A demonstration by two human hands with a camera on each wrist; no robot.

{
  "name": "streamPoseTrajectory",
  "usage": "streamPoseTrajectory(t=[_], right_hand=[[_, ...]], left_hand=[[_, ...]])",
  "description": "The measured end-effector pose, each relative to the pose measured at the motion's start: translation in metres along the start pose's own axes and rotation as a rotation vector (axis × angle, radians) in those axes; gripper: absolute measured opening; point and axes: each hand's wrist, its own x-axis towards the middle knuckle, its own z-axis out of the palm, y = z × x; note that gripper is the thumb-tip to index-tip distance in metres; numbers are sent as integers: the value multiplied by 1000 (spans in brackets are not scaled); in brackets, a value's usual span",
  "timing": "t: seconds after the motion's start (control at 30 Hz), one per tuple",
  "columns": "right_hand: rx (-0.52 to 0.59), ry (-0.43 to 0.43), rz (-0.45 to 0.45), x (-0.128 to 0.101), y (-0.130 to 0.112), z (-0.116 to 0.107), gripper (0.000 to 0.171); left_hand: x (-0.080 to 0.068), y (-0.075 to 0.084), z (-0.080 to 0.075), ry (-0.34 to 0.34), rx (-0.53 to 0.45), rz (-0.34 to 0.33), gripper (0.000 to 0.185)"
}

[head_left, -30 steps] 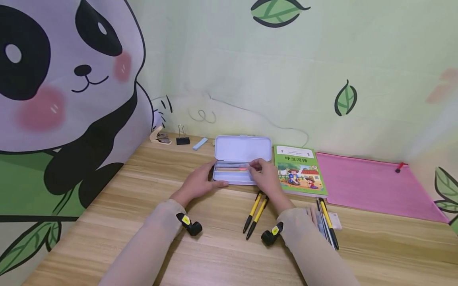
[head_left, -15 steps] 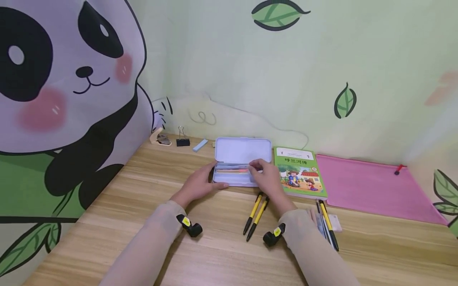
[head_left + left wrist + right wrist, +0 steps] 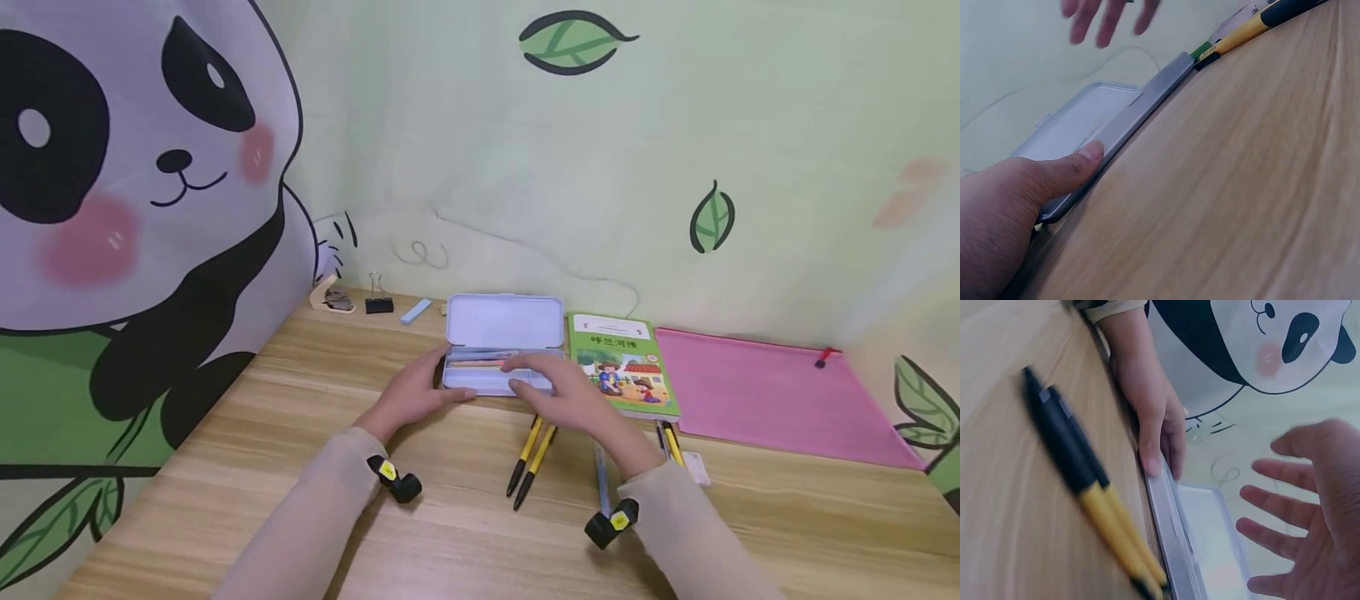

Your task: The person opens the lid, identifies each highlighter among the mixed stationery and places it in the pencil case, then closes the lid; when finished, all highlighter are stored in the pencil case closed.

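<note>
Open case (image 3: 501, 350) near the back of the bench (image 3: 450, 533), lid up, just left of the green book (image 3: 621, 362) — left hand (image 3: 415, 394) holding its left end, thumb along the front wall, fingers curled round the corner. Right hand (image 3: 573, 396) spread and released, gripping nothing, hovering over the case's right front edge — fingers straight and apart in the right-wrist view. Two yellow-and-black pens (image 3: 532, 457) side by side on the bench just in front of the case, between the forearms; more pens (image 3: 667, 440) and a pink pouch (image 3: 780, 392) to the right.
</note>
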Motion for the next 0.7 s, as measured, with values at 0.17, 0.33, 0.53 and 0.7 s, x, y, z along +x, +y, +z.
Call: streamPoseTrajectory(t=[0.17,0.33,0.53,0.7], right_hand=[[-34,-61,-69,-35,9,-17,36],[-14,-53,-35,-76,28,-36,34],[18,-13,-54,-111,56,-41,35],[-20,-12,-106,-122,71,-26,37]], left_hand=[[-2,0,0,5,6,1,104],[-2,2,-1,-5,-3,19,105],[-2,3,-1,-15,-3,4,103],[-1,2,-1,-23,6,-7,103]])
